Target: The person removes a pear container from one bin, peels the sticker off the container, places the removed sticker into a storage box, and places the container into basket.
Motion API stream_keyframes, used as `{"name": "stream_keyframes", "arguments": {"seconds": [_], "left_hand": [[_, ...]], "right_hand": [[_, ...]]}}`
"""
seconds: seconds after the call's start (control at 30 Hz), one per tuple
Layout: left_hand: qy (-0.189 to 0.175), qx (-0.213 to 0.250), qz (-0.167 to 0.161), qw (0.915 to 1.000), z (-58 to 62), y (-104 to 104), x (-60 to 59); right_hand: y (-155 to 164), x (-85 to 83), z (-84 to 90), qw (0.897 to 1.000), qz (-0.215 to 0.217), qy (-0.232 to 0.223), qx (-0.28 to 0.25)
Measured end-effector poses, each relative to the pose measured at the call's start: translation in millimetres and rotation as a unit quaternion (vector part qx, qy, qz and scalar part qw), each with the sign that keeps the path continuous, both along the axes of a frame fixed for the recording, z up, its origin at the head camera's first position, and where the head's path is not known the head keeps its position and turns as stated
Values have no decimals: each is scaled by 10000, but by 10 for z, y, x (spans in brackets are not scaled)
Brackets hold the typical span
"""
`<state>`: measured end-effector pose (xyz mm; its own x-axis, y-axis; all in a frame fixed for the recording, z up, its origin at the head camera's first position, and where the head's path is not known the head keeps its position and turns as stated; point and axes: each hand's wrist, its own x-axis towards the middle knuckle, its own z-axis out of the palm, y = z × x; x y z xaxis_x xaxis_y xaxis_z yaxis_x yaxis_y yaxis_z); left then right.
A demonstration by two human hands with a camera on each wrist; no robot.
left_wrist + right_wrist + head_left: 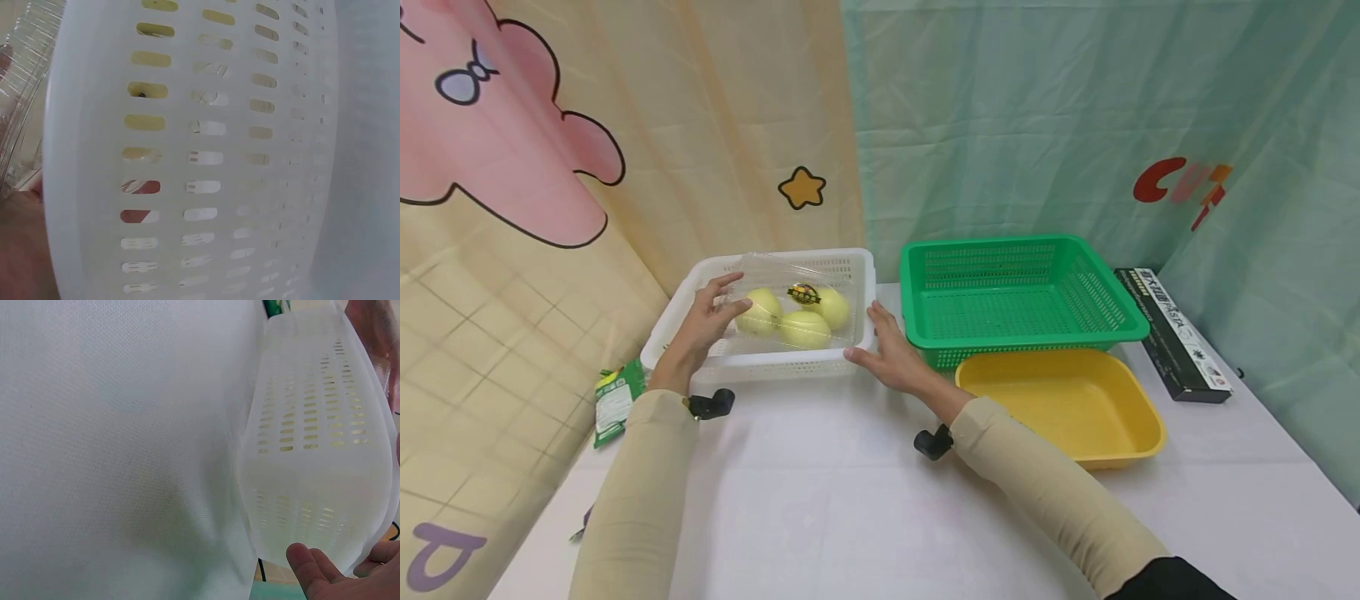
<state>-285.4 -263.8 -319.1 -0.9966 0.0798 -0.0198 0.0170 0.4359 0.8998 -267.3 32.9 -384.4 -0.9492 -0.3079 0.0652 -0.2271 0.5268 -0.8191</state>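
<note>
We see a clear plastic clamshell pack of pale yellow round fruit (793, 315) lying inside the white slotted plastic basket (775, 364) at the far left of the white-covered table (820, 492). Our left hand (706, 317) curls its fingers and thumb on the pack's left end. Our right hand (887, 350) lies with straight fingers against the basket's near right corner, gripping nothing.

We judge the pack light but springy: its thin shell looks slick and likely to buckle, and the fruit would bruise, so the two short ends are the places to hold it.

The green slotted plastic basket (1022, 287) to the right holds nothing we can see. The shallow yellow plastic tray (1067, 404), nearer us, is also bare.
</note>
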Motion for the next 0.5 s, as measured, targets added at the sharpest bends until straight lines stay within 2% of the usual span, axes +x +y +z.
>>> {"name": "stream_keyframes", "arguments": {"seconds": [0.17, 0.33, 0.5], "left_hand": [[-57, 196, -21, 9998, 52, 29, 43], [-34, 243, -14, 9997, -23, 0, -23], [27, 324, -31, 9995, -60, 3, -46]], "right_hand": [[1, -6, -4, 9999, 56, 104, 13], [8, -3, -1, 9998, 105, 182, -1], [7, 11, 8, 10000, 42, 71, 35]]}}
